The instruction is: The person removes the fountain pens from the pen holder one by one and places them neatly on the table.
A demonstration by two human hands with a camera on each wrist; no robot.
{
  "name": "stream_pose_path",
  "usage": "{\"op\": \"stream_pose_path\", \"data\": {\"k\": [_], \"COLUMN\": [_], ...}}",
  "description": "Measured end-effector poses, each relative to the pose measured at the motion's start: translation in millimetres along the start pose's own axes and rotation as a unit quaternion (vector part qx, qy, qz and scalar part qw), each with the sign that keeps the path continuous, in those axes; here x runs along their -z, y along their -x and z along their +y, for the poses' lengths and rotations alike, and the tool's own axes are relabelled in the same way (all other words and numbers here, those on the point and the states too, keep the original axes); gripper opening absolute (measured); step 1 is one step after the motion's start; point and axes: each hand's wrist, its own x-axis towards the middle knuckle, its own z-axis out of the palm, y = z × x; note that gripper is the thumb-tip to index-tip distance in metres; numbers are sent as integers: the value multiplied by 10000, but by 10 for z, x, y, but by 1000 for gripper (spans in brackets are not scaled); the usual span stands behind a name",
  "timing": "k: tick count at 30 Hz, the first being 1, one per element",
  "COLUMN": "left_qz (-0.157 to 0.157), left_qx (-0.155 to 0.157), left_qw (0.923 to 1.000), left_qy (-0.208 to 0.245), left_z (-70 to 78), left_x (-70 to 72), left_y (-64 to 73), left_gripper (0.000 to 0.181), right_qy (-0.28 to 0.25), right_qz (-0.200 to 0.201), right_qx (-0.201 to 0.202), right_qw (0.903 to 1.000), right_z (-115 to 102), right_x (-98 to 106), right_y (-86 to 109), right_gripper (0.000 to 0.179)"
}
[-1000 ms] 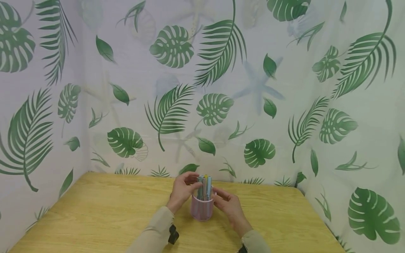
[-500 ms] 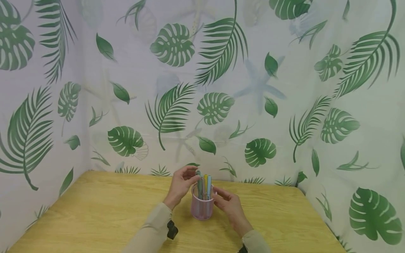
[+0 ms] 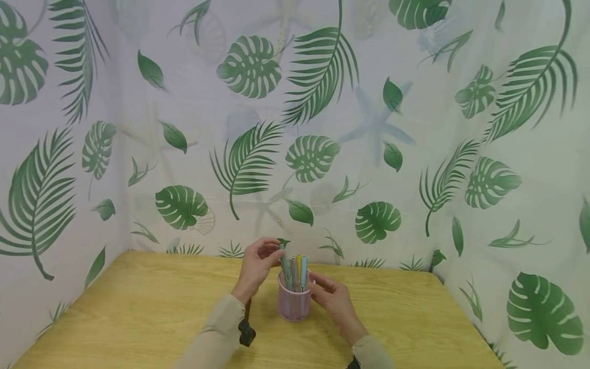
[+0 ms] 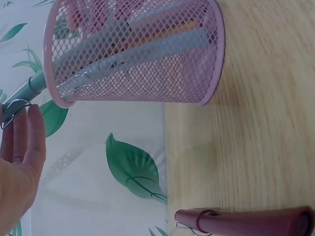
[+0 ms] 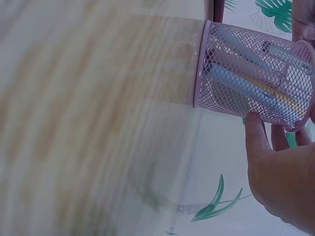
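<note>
Leaning in the round pink mesh cup (image 3: 294,307) on the wooden desk (image 3: 161,307), a grey-green capped pen (image 3: 285,267) is pinched by the left hand (image 3: 255,266) in the head view. In the left wrist view lies one dark red pen (image 4: 251,223); in the right wrist view, the right hand (image 5: 283,172) holds the cup.

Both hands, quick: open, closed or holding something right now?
Left hand: holding the grey-green pen by its upper end.
Right hand: holding the pink mesh cup.

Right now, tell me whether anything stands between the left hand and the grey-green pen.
Nothing visible does: the left hand pinches the grey-green pen near its top, above the rim of the pink mesh cup.
</note>
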Motion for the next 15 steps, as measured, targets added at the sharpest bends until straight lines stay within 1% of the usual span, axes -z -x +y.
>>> {"op": "stream_pose_path", "data": {"k": [8,15], "left_qz": [150,253], "left_qx": [-68,-190], "left_qw": [9997,9991], "left_qy": [168,294], "left_z": [68,110], "left_x": [51,68], "left_y": [-4,-17], "left_gripper": [30,27], "right_qy": [8,39], "right_qz": [-29,-16], "right_qx": [36,57], "right_qw": [10000,10000], "right_z": [8,8], "right_x": [2,7], "right_y": [2,15], "right_gripper": [45,46]}}
